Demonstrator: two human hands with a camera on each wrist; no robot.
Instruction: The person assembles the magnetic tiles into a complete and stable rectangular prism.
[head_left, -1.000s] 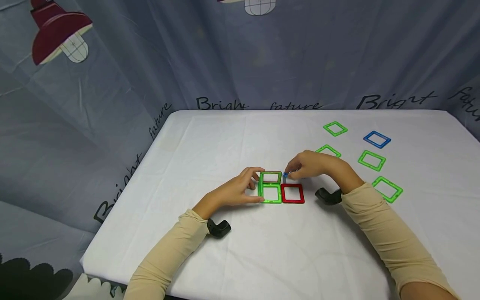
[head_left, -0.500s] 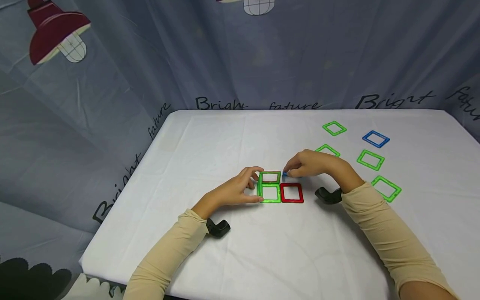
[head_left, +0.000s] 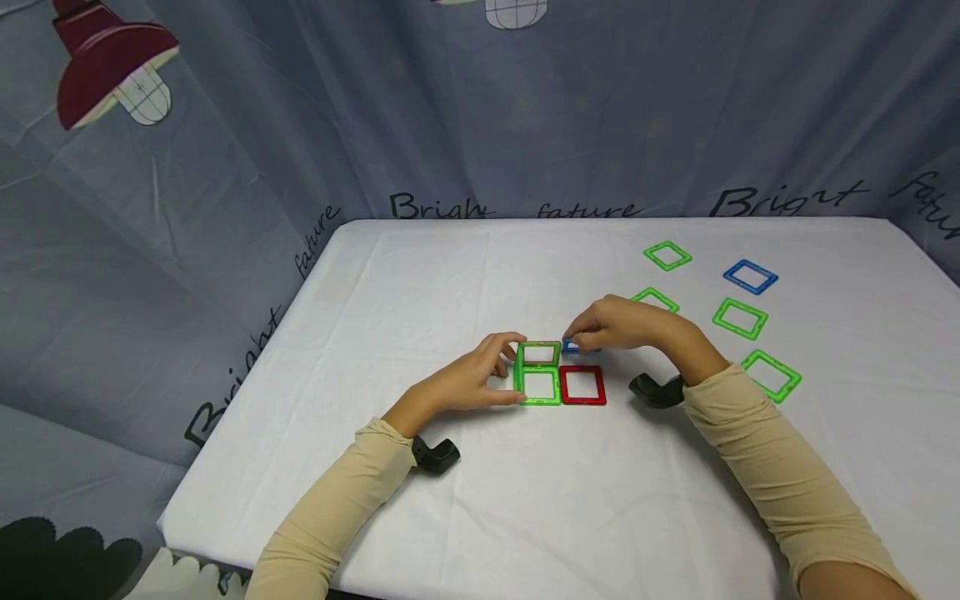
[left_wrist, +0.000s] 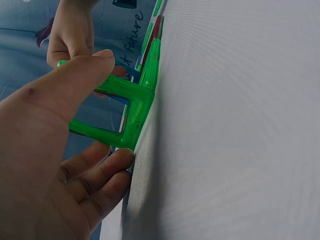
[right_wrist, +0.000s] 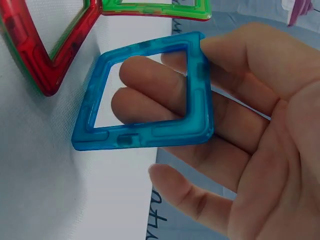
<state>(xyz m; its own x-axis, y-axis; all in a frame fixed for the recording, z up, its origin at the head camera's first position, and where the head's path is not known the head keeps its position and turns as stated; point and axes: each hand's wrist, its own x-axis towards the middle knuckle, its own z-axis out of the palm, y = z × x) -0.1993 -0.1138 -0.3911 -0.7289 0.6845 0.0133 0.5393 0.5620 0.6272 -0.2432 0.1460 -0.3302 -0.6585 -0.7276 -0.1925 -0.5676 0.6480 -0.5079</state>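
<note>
Just behind the red tile, the right hand pinches a blue tile, its thumb at one corner, two fingertips showing through the opening and the little finger free. The blue tile is held at a tilt, its lower edge close to the white cloth; whether it touches the cloth is unclear.

The left hand clasps the upright tile, a green one, thumb across one edge and fingers bent at the opposite edge. That tile stands at the left end of a joined group: the near green tile lies next to it, with the red tile flat on the right, and the far green tile sits behind, just beside the blue one. I cannot tell whether those two touch.

Five more tiles lie apart on the cloth, beyond and to the right: the back green, the loose blue, the middle green, the front green near the right sleeve, and the half-hidden green, partly covered by the right hand. Behind hangs a grey curtain with black lettering.
</note>
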